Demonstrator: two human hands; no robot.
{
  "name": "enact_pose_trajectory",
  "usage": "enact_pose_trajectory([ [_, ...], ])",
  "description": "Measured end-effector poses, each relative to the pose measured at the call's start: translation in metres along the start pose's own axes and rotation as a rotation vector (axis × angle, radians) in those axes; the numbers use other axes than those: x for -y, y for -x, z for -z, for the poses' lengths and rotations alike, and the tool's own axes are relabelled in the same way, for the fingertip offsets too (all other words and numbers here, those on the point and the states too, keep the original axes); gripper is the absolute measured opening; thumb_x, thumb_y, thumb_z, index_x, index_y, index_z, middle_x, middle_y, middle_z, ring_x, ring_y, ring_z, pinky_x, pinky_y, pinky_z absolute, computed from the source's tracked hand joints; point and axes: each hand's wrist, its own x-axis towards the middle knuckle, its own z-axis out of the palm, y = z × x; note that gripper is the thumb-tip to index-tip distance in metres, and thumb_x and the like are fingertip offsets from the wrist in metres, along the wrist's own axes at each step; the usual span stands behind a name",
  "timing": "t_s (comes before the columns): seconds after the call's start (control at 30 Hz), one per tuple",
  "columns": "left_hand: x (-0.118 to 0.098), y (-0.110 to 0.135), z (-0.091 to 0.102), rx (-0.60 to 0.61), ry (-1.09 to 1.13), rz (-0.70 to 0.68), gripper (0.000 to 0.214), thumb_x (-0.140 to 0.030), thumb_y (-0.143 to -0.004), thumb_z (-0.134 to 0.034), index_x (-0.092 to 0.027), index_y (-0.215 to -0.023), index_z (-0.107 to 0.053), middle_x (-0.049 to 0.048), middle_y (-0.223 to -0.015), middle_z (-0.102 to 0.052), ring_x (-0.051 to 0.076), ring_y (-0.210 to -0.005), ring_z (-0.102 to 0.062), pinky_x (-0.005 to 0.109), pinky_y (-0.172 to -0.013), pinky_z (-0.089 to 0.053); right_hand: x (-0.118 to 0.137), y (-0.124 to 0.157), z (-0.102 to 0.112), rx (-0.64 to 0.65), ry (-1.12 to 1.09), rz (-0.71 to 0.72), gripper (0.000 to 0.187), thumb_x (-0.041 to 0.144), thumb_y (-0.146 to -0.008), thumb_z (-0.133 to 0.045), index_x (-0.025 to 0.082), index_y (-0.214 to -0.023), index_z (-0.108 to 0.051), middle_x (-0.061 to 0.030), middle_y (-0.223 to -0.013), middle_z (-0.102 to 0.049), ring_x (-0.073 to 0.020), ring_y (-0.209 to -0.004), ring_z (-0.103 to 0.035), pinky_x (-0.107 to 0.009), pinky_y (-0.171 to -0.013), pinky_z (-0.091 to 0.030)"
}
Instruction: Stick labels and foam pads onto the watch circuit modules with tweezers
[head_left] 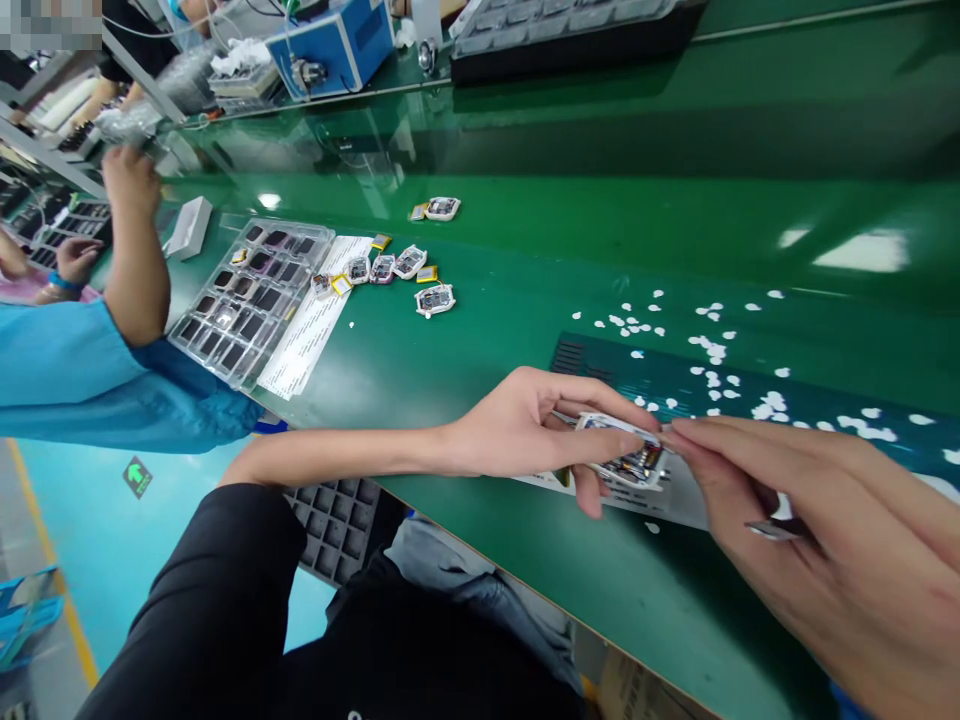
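An open smartwatch case [626, 460], white-rimmed with its circuitry showing, is in my left hand [525, 425]. The thumb lies across its face and the other fingers are around its edges. My right hand [810, 500] has thumb and forefinger pinched at the case's right end; whatever is between the tips is too small to make out. A flat metal tool [772, 530] sticks out from under that palm, its kind mostly hidden. Beneath the hands lies a printed white paper strip [686, 500]. Many small white stickers [709, 350] are scattered just beyond.
More opened watch cases [435, 298] with yellow-edged batteries lie left of centre. A clear compartment tray [247, 300] of dark screens is by a co-worker's blue sleeve [112, 370]. At the back stand a blue box [334, 45] and a black tray [570, 40].
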Motion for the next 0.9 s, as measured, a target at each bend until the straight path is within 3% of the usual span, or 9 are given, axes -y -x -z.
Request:
enact_pose_trajectory([
  [0.07,0.000,0.001,0.000,0.035,0.059,0.030,0.014,-0.023,-0.096,-0.069,-0.013,-0.106,-0.070,-0.0046,-0.057,-0.069,0.009,-0.055,-0.071,0.023,-0.070,-0.061,0.000,0.002,0.001,0.017,0.028,0.015,0.068,0.020,-0.099,-0.063,0.043,-0.159,-0.042,0.0011,-0.113,-0.079,-0.0234,-0.091,-0.076,-0.038,-0.080,-0.058],
  [0.27,0.002,0.003,-0.001,0.028,0.099,0.051,0.014,-0.021,-0.096,-0.071,-0.013,-0.107,-0.072,-0.0048,-0.057,-0.069,0.009,-0.055,-0.071,0.024,-0.073,-0.062,-0.011,0.002,-0.001,0.018,-0.014,0.063,0.070,0.022,-0.098,-0.068,0.043,-0.159,-0.041,0.0039,-0.111,-0.080,-0.0161,-0.088,-0.076,-0.033,-0.072,-0.057],
  [0.5,0.007,0.000,0.001,-0.013,0.074,0.012,0.010,-0.020,-0.093,-0.071,-0.014,-0.101,-0.072,-0.0057,-0.058,-0.066,0.009,-0.052,-0.069,0.022,-0.065,-0.062,-0.016,-0.006,0.003,0.080,-0.019,0.113,0.069,0.021,-0.100,-0.063,0.050,-0.158,-0.039,0.0089,-0.112,-0.079,-0.0144,-0.085,-0.076,-0.032,-0.072,-0.058],
  [0.67,0.007,0.000,0.000,-0.019,0.079,-0.026,0.005,-0.017,-0.090,-0.071,-0.014,-0.094,-0.072,-0.0064,-0.060,-0.066,0.007,-0.049,-0.067,0.022,-0.065,-0.063,-0.018,-0.001,0.006,0.109,-0.025,0.053,0.067,0.027,-0.103,-0.059,0.055,-0.158,-0.035,0.0117,-0.119,-0.077,-0.0184,-0.090,-0.077,-0.033,-0.074,-0.060],
  [0.77,0.006,0.001,-0.002,-0.018,0.087,-0.042,0.004,-0.017,-0.089,-0.071,-0.014,-0.091,-0.072,-0.0070,-0.060,-0.065,0.006,-0.047,-0.066,0.021,-0.065,-0.064,-0.023,0.002,0.006,0.103,-0.087,0.139,0.065,0.026,-0.102,-0.060,0.049,-0.159,-0.038,0.0089,-0.122,-0.076,-0.0170,-0.092,-0.077,-0.030,-0.082,-0.062],
  [0.9,0.005,0.001,-0.001,-0.028,0.076,-0.041,0.005,-0.018,-0.090,-0.071,-0.014,-0.092,-0.072,-0.0069,-0.061,-0.065,0.006,-0.048,-0.066,0.020,-0.062,-0.062,-0.022,0.001,0.007,0.129,-0.034,0.145,0.066,0.026,-0.102,-0.056,0.046,-0.161,-0.035,0.0080,-0.123,-0.077,-0.0187,-0.095,-0.077,-0.031,-0.073,-0.062],
])
